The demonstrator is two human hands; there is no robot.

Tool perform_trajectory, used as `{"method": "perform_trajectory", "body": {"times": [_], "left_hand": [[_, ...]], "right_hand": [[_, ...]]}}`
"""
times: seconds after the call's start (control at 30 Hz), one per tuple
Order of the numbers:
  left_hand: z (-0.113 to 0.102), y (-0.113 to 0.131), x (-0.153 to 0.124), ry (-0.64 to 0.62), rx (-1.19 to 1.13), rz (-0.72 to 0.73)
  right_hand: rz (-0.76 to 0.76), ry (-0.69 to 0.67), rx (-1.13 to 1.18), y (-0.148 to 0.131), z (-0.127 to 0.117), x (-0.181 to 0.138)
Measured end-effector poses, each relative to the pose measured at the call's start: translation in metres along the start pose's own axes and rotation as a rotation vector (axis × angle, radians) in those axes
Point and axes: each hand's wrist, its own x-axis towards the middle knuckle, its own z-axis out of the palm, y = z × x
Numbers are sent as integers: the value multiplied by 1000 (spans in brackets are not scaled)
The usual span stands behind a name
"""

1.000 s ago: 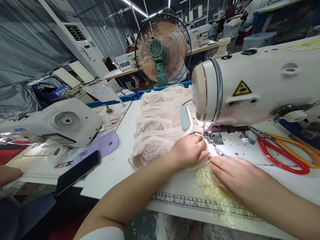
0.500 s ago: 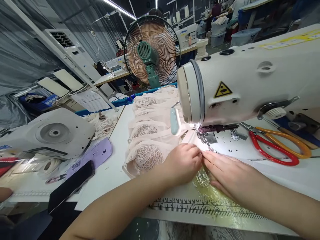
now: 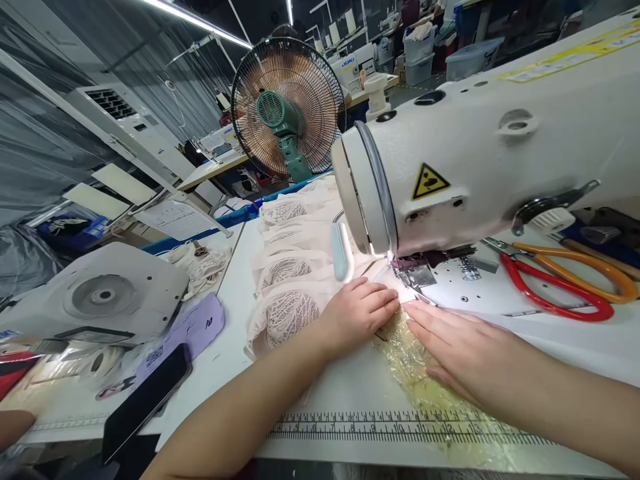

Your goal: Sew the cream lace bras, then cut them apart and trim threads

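- Uncurled since the earlier frame, the left hand (image 3: 357, 313) now lies flatter on the cloth, fingertips almost meeting the right hand (image 3: 450, 347).
- White sewing machine (image 3: 475, 147) fills the upper right of the frame.
- White table (image 3: 225, 360) spans the lower half.
- Pale lace cloth (image 3: 287, 313) is piled at centre, its edge reaching the presser foot (image 3: 415, 273).
- Neither grip is closed: both palms press flat, the left on cloth, the right on yellowish film (image 3: 425, 390).
- Red scissors (image 3: 555, 297) lie at the right edge.

Bright needle-lamp glare, dim hall, wide-angle edge warping, perhaps slight blur
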Motion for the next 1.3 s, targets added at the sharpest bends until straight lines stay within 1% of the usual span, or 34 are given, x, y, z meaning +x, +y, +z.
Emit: {"method": "perform_trajectory", "body": {"times": [0.37, 0.57, 0.63, 0.7, 0.73, 0.77, 0.83, 0.9, 0.93, 0.97, 1.0, 1.07, 1.2, 1.27, 1.3], "left_hand": [[12, -22, 0, 8, 41, -25], [14, -38, 11, -31, 37, -37], [12, -40, 14, -9, 34, -80], [3, -33, 12, -7, 49, -169], [-4, -25, 8, -39, 71, -223], [-13, -15, 2, -106, 104, -285], [-34, 12, -16, -322, 180, -427], [-53, 39, -37, -526, 234, -617], [-61, 50, -46, -589, 241, -710], [-66, 57, -54, -620, 238, -790], [-68, 60, -60, -623, 229, -850], [-65, 52, -69, -568, 199, -922], [-44, 7, -81, -386, 131, -1010], [-32, -12, -89, -320, 74, -1043], [-28, -17, -92, -294, 48, -1048]], "right_hand": [[14, -15, 2, 0, 0, 0], [-2, -39, -19, 0, -1, 1], [-14, -42, -20, 1, -2, 1], [-29, -37, -13, 1, -3, 1], [-32, -35, -8, 1, -4, 1], [-34, -34, -4, 2, -4, 1], [-49, -45, -1, 3, -5, 2], [-93, -71, -3, 4, -6, 1], [-118, -86, -3, 4, -5, 1], [-135, -103, -1, 4, -5, 1], [-141, -122, 6, 4, -4, 0], [-122, -159, 37, 2, -1, 0], [-79, -188, 64, -1, 4, 4], [-94, -194, 30, -8, -1, 3], [-105, -190, 16, -13, -7, 0]]}}
